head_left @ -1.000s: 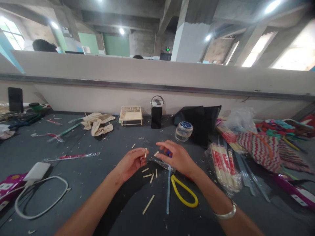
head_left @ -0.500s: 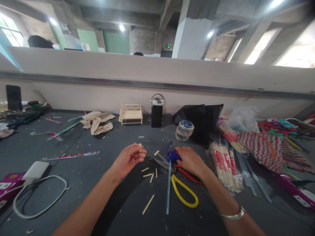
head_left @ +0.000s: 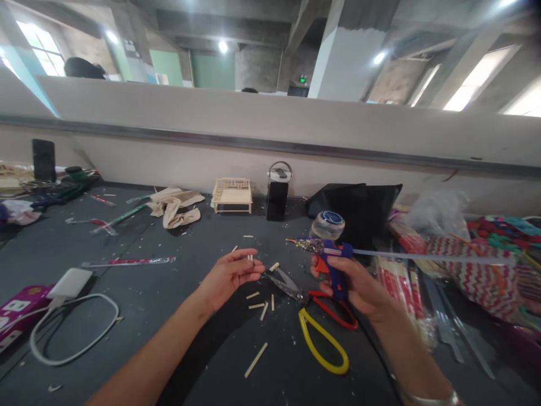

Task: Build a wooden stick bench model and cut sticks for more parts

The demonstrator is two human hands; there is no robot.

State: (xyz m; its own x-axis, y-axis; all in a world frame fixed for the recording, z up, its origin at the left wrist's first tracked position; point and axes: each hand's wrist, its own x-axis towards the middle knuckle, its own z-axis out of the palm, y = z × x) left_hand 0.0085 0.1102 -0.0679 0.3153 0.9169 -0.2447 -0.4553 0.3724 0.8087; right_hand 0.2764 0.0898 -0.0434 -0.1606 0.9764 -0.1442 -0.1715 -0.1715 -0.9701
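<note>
Between the fingertips of my left hand (head_left: 232, 276) are small pale wooden pieces (head_left: 250, 259). My right hand (head_left: 353, 282) is wrapped round the handle of a blue glue gun (head_left: 337, 265), whose nozzle points left toward my left hand. A long clear glue stick (head_left: 422, 257) sticks out of its back. Below lie scissors (head_left: 325, 341) with one yellow and one red handle, blades spread toward my left hand. Several short wooden sticks (head_left: 264, 311) are scattered under my left hand, and a longer stick (head_left: 256, 360) lies nearer me.
A small wooden furniture model (head_left: 232, 195) stands at the back beside a black phone (head_left: 277, 201). Behind the glue gun is a round clear jar (head_left: 328, 225). Packaged sticks and knitted cloth (head_left: 486, 270) lie right; a white charger (head_left: 71, 283) with cable lies left.
My right hand has lifted the glue gun off the table and turned it, so its nozzle now points left and its glue stick right. The camera view has shifted slightly.
</note>
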